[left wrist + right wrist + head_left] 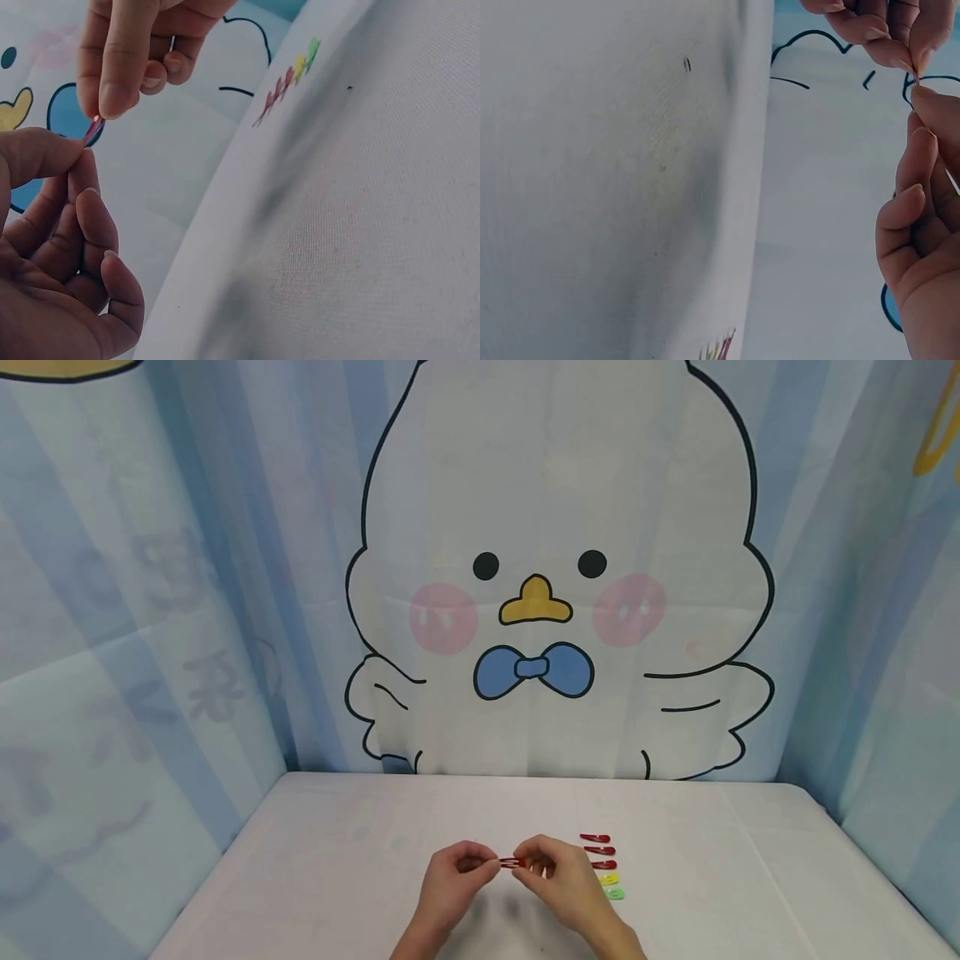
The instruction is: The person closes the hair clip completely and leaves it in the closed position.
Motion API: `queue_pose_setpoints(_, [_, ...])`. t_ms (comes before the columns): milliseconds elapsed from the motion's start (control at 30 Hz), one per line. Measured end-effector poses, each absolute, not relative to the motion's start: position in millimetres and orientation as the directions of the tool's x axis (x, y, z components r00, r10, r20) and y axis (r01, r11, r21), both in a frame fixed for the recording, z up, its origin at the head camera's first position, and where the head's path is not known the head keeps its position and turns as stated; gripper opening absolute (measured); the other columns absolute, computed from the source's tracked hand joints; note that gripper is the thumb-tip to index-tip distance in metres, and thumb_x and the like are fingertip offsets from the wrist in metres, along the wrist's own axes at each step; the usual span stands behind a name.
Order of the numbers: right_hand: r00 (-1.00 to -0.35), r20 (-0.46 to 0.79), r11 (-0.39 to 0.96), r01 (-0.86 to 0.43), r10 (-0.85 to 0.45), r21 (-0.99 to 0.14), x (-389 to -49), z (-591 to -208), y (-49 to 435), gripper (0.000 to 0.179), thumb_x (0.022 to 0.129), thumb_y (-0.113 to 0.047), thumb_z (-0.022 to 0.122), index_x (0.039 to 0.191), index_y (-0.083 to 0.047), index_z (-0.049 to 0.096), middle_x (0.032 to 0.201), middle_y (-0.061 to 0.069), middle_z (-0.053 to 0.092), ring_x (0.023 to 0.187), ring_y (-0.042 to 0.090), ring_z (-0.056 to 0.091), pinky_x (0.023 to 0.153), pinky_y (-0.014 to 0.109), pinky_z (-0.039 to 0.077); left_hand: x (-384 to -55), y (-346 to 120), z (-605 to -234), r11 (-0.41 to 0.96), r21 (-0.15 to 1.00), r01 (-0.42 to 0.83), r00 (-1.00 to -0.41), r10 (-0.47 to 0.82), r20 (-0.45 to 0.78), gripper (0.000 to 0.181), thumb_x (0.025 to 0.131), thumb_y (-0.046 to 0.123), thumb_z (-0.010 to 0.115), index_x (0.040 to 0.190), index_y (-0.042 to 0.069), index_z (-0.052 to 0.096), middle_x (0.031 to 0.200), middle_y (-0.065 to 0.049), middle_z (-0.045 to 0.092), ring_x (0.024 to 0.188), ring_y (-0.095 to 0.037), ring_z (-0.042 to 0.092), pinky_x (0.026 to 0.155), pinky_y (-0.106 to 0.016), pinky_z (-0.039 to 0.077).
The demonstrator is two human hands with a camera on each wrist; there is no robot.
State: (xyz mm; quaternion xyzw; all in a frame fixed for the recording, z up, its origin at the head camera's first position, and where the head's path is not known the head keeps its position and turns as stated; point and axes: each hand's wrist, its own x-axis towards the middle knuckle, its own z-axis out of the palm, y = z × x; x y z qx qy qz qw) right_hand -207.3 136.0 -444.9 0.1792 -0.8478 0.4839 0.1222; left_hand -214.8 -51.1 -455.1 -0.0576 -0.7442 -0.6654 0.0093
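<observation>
Between my two hands, a red snap hair clip (512, 863) is held above the white table. My left hand (454, 883) pinches one end of it between thumb and forefinger. The other end is pinched by my right hand (557, 878). In the left wrist view only a short piece of the red clip (93, 132) shows between the fingertips. To the right of my right hand several hair clips lie in a column: red ones (596, 838) at the far end, then a yellow clip (609, 879) and a green clip (615, 894) nearer me.
The white table (345, 827) reaches back to a curtain (540, 727) printed with a cartoon bird. Curtains also hang along the left and right sides. A small dark speck (349, 88) lies on the tabletop.
</observation>
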Motion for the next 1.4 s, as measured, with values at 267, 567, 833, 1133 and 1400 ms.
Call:
queue_pose_setpoints(267, [-0.779,0.578,0.468,-0.615,-0.241,-0.634,-208.9,-451.1,136.9,0.019,0.080,-0.003,0.083,0.088,-0.016,0.073,0.076,-0.016,0.062,0.066,0.003,0.054,0.059,0.024,0.047,-215.3,-51.7,-453.3,0.096,0.992,0.076,-0.994,0.086,0.067,0.014,0.087,0.007,0.077,0.096,-0.001,0.071,0.083,-0.002,0.068,0.077,-0.014,0.062,0.069,-0.031,0.049])
queue_pose_setpoints(567, [-0.793,0.558,0.485,-0.598,-0.245,-0.638,-209.6,-451.6,138.1,0.019,0.080,-0.001,0.083,0.087,-0.016,0.073,0.077,-0.016,0.062,0.067,0.002,0.054,0.060,0.024,0.048,-218.5,-53.6,-456.4,0.106,0.990,0.098,-0.988,0.129,0.084,0.019,0.088,0.009,0.076,0.101,-0.003,0.069,0.088,-0.001,0.068,0.080,-0.015,0.061,0.070,-0.030,0.050])
queue_pose_setpoints(833, [-0.841,0.496,0.531,-0.527,-0.215,-0.664,-210.0,-449.3,139.6,0.016,0.081,-0.004,0.082,0.088,-0.016,0.074,0.077,-0.016,0.061,0.068,0.004,0.053,0.061,0.025,0.047,-217.8,-55.2,-457.6,0.213,0.957,0.196,-0.969,0.194,0.155,0.023,0.088,0.017,0.078,0.106,0.007,0.068,0.097,0.000,0.067,0.085,-0.017,0.058,0.071,-0.029,0.046])
queue_pose_setpoints(1133, [-0.863,0.473,0.539,-0.488,-0.179,-0.687,-213.4,-447.7,145.9,0.018,0.080,-0.004,0.083,0.090,-0.017,0.075,0.077,-0.016,0.060,0.068,0.004,0.052,0.061,0.024,0.047,-216.7,-53.5,-457.9,0.283,0.937,0.204,-0.970,0.189,0.153,0.034,0.090,0.017,0.078,0.120,0.009,0.065,0.109,-0.001,0.065,0.097,-0.022,0.058,0.075,-0.033,0.047])
queue_pose_setpoints(1400, [-0.795,0.579,0.497,-0.582,-0.182,-0.644,-219.2,-446.7,154.5,0.019,0.079,-0.003,0.085,0.088,-0.016,0.075,0.076,-0.015,0.062,0.066,0.003,0.053,0.059,0.023,0.046,-221.0,-60.6,-457.9,0.318,0.929,0.188,-0.976,0.165,0.141,0.037,0.091,0.019,0.077,0.123,0.008,0.063,0.111,-0.003,0.065,0.100,-0.023,0.058,0.078,-0.038,0.047])
